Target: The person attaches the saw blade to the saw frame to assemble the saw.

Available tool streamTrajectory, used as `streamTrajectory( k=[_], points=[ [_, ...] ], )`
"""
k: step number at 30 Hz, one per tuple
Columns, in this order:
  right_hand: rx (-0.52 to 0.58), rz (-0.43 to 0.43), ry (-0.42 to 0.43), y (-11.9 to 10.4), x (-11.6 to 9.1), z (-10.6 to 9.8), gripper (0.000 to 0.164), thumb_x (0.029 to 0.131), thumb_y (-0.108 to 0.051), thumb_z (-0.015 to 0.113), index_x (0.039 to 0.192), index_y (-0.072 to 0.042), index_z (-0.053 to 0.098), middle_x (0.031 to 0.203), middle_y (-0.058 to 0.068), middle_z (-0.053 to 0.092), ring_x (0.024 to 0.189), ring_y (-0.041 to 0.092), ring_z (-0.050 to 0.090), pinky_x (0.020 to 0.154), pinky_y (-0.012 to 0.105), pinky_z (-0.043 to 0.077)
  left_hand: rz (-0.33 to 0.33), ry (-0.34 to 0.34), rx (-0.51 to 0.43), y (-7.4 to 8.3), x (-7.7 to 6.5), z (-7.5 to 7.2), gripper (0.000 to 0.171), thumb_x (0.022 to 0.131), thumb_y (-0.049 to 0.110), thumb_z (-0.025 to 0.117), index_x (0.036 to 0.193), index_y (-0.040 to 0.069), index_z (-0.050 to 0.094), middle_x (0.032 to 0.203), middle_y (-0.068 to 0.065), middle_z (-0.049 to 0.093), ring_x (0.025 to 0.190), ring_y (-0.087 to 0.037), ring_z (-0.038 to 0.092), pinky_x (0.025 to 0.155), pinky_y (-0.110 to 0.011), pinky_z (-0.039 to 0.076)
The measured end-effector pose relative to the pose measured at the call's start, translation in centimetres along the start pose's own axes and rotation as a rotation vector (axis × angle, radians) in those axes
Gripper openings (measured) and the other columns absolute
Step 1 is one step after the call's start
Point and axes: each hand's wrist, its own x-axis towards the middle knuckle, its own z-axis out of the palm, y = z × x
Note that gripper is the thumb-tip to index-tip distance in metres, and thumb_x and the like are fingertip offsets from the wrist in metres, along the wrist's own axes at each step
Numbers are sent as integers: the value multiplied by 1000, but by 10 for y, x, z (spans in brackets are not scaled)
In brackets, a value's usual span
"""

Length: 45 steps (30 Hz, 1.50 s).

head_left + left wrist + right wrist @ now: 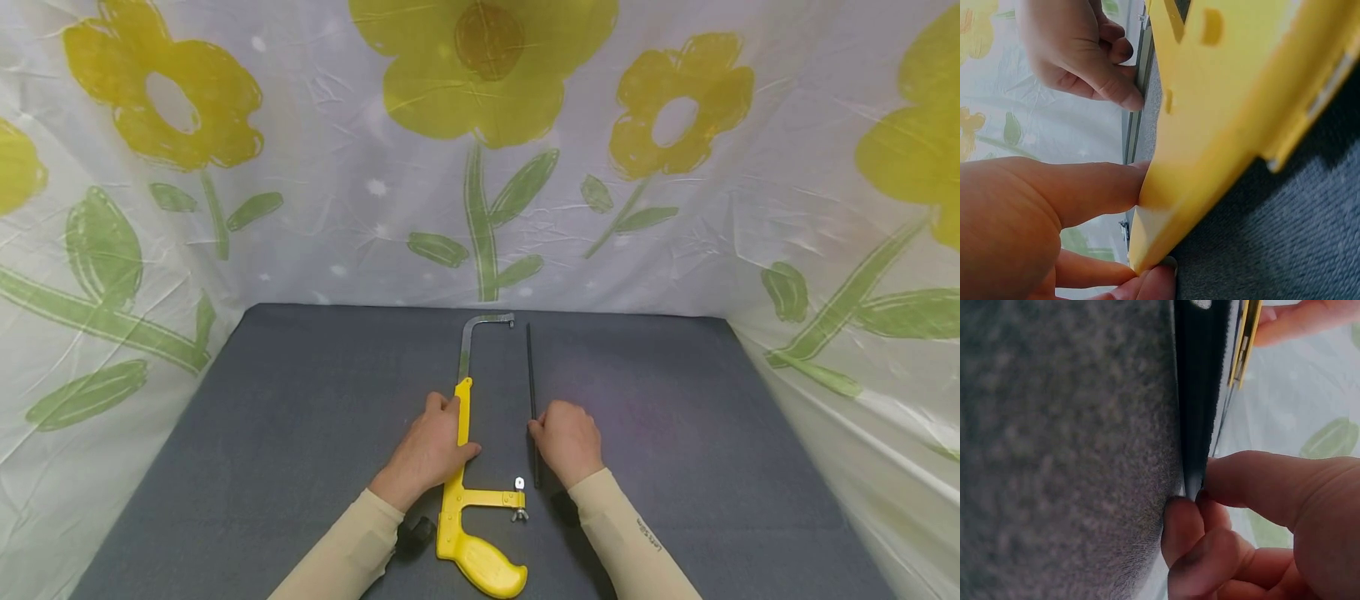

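A hacksaw frame (452, 504) with a yellow body and handle and a bare metal front arm lies lengthwise on the dark cloth. My left hand (429, 446) grips its yellow bar, thumb on the near side and fingertips at the other edge, as the left wrist view shows. To the right of the frame, apart from it, is a dark hacksaw blade (531, 367), roughly parallel to it. Between thumb and curled fingers my right hand (567, 440) pinches the blade. Fine teeth and an end hole show on the blade (1200, 387) in the right wrist view.
A wing nut (520, 515) and blade pin sit on the frame's short yellow arm. Dark grey cloth (660, 500) covers the table. White sheets (315, 167) with yellow flowers hang behind and at both sides. A dark wrist device (415, 537) shows under the left sleeve.
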Motion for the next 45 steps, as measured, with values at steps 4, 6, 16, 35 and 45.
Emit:
streamTrajectory(
  k=[4,6,16,35,45],
  points=[
    [24,0,4,0,0,0,47,95,-19,80,55,-19,56,54,-8,43,52,14,44,50,32,33,-13,0,7,1,0,1,88,91,28,89,161,-2,46,142,-21,50,87,-20,59,74,-34,60],
    [36,1,5,0,1,0,45,94,-18,80,56,-19,58,54,-7,45,52,14,45,52,32,33,-17,-1,10,1,1,1,88,91,28,89,162,-2,46,142,-21,50,88,-20,59,75,-34,61],
    [137,43,-61,7,7,-1,16,93,-20,84,92,-9,72,83,5,71,71,20,61,66,38,49,-13,-4,11,0,0,0,87,91,28,89,161,-1,46,143,-21,50,90,-20,60,76,-35,61],
    [268,28,-181,10,10,-10,14,100,-18,74,103,-5,71,88,6,70,77,18,60,73,37,49,0,-7,1,-2,0,1,89,91,27,89,162,-2,44,141,-21,50,87,-20,58,72,-33,59],
    [403,20,-207,7,10,-7,12,102,-16,72,106,-5,71,83,5,71,73,15,62,66,31,47,-4,1,25,0,1,2,89,90,28,90,161,-3,46,140,-20,50,87,-21,59,75,-35,60]
  ],
)
